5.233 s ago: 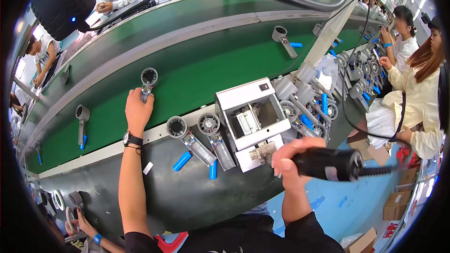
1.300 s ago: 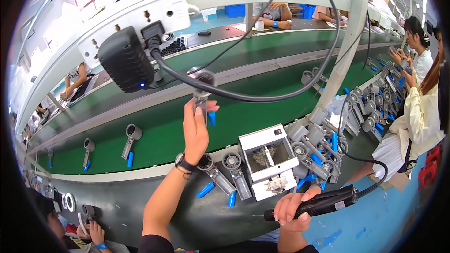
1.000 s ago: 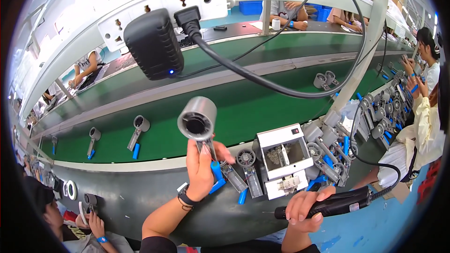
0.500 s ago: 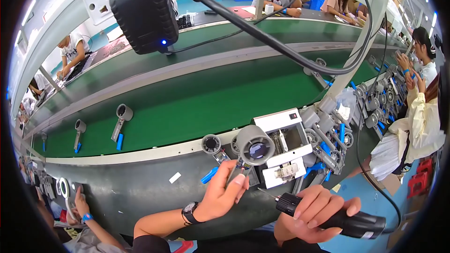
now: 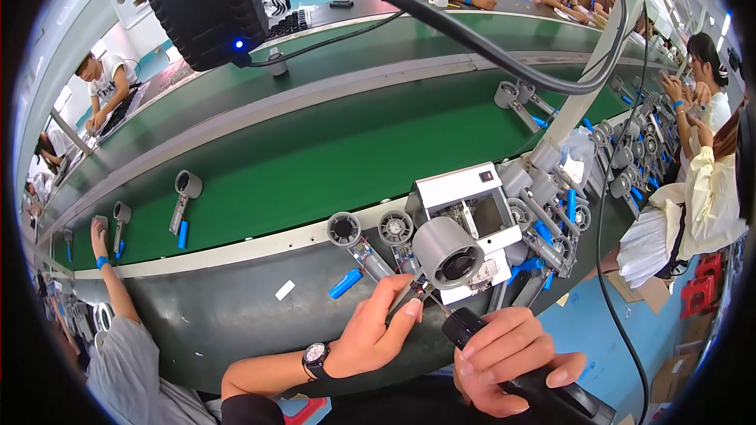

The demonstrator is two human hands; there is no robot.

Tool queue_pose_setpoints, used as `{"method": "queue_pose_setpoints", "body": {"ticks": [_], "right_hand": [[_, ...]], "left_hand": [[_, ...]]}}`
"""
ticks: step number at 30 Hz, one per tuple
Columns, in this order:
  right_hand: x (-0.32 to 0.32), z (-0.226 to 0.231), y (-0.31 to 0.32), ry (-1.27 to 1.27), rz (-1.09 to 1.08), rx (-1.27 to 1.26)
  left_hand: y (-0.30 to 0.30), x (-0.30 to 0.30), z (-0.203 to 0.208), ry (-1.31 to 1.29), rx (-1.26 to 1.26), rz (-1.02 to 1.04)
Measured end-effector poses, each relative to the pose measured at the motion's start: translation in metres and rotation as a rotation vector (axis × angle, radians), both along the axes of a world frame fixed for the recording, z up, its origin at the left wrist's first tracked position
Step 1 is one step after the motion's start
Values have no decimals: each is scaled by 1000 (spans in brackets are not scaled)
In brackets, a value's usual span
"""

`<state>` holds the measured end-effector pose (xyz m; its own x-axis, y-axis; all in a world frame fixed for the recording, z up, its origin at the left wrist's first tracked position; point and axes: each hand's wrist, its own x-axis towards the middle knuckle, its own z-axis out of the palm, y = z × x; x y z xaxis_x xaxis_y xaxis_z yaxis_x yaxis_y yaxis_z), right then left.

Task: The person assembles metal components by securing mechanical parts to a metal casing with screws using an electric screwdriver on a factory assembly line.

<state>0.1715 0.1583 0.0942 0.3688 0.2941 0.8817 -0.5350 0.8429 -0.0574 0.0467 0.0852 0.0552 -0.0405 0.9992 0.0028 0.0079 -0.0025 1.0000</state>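
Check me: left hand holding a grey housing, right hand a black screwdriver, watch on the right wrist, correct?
No: the head view shows the watch on the left wrist. The left hand holds the grey housing, the right hand the black screwdriver.

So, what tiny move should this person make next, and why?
Perhaps settle the bit of the black screwdriver squarely on the grey round-headed unit, the left grip holding it steady: the right grip angles the bit toward the unit's exposed inner parts, though contact is hard to tell.
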Motion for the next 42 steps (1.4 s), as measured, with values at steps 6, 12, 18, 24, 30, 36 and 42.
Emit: {"method": "queue_pose_setpoints", "body": {"ticks": [6,12,18,24,30,36,42], "right_hand": [[1,-2,5,-19,5,30],[1,-4,13,-50,27,150],[0,-13,14,15,48,212],[-18,22,11,57,61,180],[-1,8,4,-171,72,66],[14,2,10,-278,161,84],[25,23,7,-287,217,57]], "left_hand": [[-1,2,-1,74,21,11],[2,4,-3,128,119,40],[-4,7,-2,186,39,108],[0,3,19,186,102,81],[-1,0,23,171,73,68],[-1,7,28,158,88,138],[15,-3,22,184,152,111]]}}
